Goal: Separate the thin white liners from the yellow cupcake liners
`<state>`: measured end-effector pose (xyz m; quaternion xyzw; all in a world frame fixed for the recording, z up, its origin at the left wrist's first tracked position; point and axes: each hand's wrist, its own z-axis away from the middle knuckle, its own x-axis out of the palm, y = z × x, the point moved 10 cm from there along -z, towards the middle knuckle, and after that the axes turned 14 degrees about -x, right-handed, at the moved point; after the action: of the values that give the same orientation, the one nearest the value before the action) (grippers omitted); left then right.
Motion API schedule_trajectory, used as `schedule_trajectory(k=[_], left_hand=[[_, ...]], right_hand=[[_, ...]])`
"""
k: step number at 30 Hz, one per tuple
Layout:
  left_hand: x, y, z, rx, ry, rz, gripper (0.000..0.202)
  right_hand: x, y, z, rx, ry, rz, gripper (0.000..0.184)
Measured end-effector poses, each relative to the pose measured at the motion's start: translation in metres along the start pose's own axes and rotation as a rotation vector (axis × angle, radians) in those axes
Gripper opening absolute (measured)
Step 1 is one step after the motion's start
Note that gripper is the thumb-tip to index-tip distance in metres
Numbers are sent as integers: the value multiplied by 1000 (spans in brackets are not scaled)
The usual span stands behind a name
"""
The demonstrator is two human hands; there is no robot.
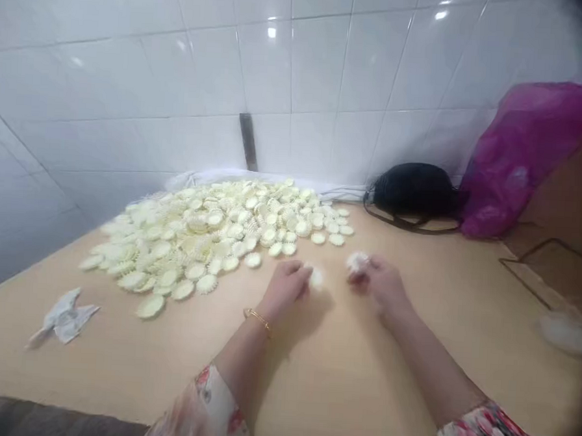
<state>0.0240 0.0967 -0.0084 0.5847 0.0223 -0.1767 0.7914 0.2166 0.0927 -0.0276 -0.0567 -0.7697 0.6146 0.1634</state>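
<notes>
My left hand [288, 288], with a gold bangle at the wrist, is closed in a pinch over the middle of the table. At its fingertips is a blurred pale round piece [316, 276]. Opposite it, my right hand [383, 289] has its fingers closed around a white piece with a ruffled edge [357, 263]. Motion smears both pieces, so their exact shape is hard to read. A large heap of pale yellow discs with crimped edges [212, 227] spreads beyond and to the left of my hands. Several discs lie loose along its near side.
A crumpled white cloth or tissue [71, 316] lies at the left of the wooden table [331, 389]. At the back right are a black bag with a strap [416, 191] and a magenta plastic bag [513, 158]. A thin bent metal rod [526, 282] stands far right. White tiled wall [318, 70] rises behind.
</notes>
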Motion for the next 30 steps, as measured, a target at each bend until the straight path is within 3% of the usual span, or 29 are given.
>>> schedule_trajectory(k=[5,7,10,12,14,17,19,20,22,26,28,30], left_hand=[[6,-13,-4,-32,-8,-249,26],[-2,-11,-3,-11,93,-316,21],[-22,13,11,150,392,-366,17],[-23,25,23,254,453,-263,22],[-8,22,20,211,276,-50,33],[31,3,12,-18,-123,331,40],[43,-3,9,-100,-224,499,32],[42,-6,8,-111,-213,537,26],[34,-10,4,-97,-143,528,18],[26,-6,1,32,-57,337,21],[29,-4,1,78,-51,241,22],[29,-5,1,85,-22,191,21]], right_hand=[[21,2,6,4,-122,12,34],[20,-2,7,-21,-131,53,32],[15,-13,8,-107,-117,172,31],[16,-29,11,-249,-121,310,30],[27,-52,19,-490,-157,477,25],[60,-76,44,-844,-340,709,22],[78,-75,58,-942,-493,771,27],[81,-75,61,-945,-527,748,28],[73,-74,54,-858,-468,637,27],[41,-49,27,-416,-245,388,32],[45,-32,27,-226,-293,273,37],[52,-25,31,-139,-353,194,35]])
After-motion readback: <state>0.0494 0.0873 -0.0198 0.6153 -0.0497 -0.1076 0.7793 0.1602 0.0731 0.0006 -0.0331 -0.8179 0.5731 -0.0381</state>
